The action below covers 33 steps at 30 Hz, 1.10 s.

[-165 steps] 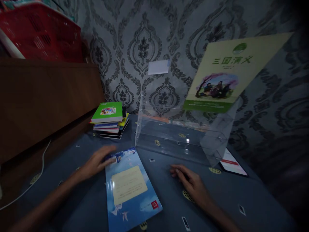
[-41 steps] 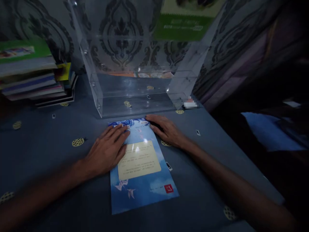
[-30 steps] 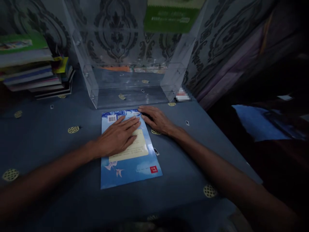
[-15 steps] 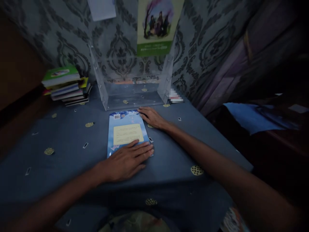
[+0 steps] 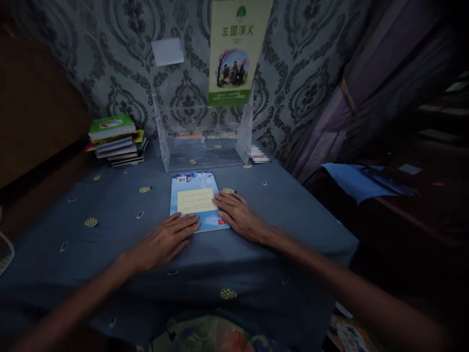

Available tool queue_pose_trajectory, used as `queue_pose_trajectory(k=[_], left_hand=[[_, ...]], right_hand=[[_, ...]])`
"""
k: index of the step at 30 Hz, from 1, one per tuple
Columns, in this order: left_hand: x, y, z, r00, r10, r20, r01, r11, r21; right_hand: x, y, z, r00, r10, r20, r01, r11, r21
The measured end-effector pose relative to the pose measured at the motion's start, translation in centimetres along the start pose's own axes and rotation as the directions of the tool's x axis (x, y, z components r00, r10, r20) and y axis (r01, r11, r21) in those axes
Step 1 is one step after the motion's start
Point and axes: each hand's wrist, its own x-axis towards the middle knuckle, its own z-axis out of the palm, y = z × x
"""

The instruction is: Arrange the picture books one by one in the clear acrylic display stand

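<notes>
Head view, as I log it from my remote feed. Main item: thin sky-blue rectangular paperback with a cream text panel (image 5: 196, 199), lying flat on a dark blue patterned tablecloth (image 5: 293, 210). Left hand (image 5: 170, 239): at the paperback's near left corner, fingers straight and released, tips laid over the near edge. Right hand (image 5: 238, 215): at the paperback's right edge, fingers slightly bent and unclenched, tips on the cover; I cannot tell how firmly they press. Beyond the paperback: clear acrylic tiered rack (image 5: 205, 151). Above it, right of centre: upright cream-and-green rectangular book with Chinese title (image 5: 234, 58). Left of and beyond the paperback: stack of mixed books, bright green cover uppermost (image 5: 115, 139). Right of the paperback, well apart: gathered purple fabric curtain (image 5: 331, 122).
</notes>
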Motion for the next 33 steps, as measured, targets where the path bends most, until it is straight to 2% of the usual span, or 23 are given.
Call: queue_pose_trajectory(k=[3, 7, 10, 13, 21, 26, 30, 33], left_hand=[[-1.4, 0.4, 0.1, 0.995, -0.049, -0.085, 0.057, 0.994, 0.098], [-2.5, 1.4, 0.5, 0.965, -0.134, -0.226, 0.174, 0.971, 0.167], [-2.8, 1.8, 0.6, 0.95, -0.167, -0.262, 0.209, 0.968, 0.142], [-2.8, 1.6, 0.7, 0.949, -0.16, -0.27, 0.198, 0.973, 0.119], [-2.5, 1.5, 0.4, 0.953, -0.152, -0.261, 0.181, 0.979, 0.092], [-2.6, 1.1, 1.1, 0.951, -0.259, -0.17, 0.274, 0.959, 0.069], [-2.5, 0.9, 1.1, 0.956, -0.275, -0.103, 0.285, 0.953, 0.105], [-3.0, 1.7, 0.7, 0.966, -0.248, -0.078, 0.255, 0.96, 0.111]], right_hand=[[-1.7, -3.6, 0.0, 0.997, -0.076, 0.009, 0.076, 0.997, -0.01], [-2.0, -8.3, 1.0, 0.98, -0.184, 0.077, 0.183, 0.983, 0.024], [-1.5, -10.0, 1.8, 0.971, -0.207, 0.121, 0.205, 0.978, 0.034], [-2.1, -9.5, 1.8, 0.973, -0.197, 0.117, 0.198, 0.98, 0.005], [-6.6, -4.7, -0.4, 0.993, -0.119, -0.02, 0.118, 0.991, -0.058], [-6.4, -3.9, -0.6, 0.994, -0.096, -0.047, 0.096, 0.995, -0.007], [-6.0, -3.6, -0.1, 0.995, -0.037, -0.09, 0.035, 0.999, -0.022], [-6.7, -3.9, 0.1, 0.989, -0.065, -0.132, 0.06, 0.997, -0.042]])
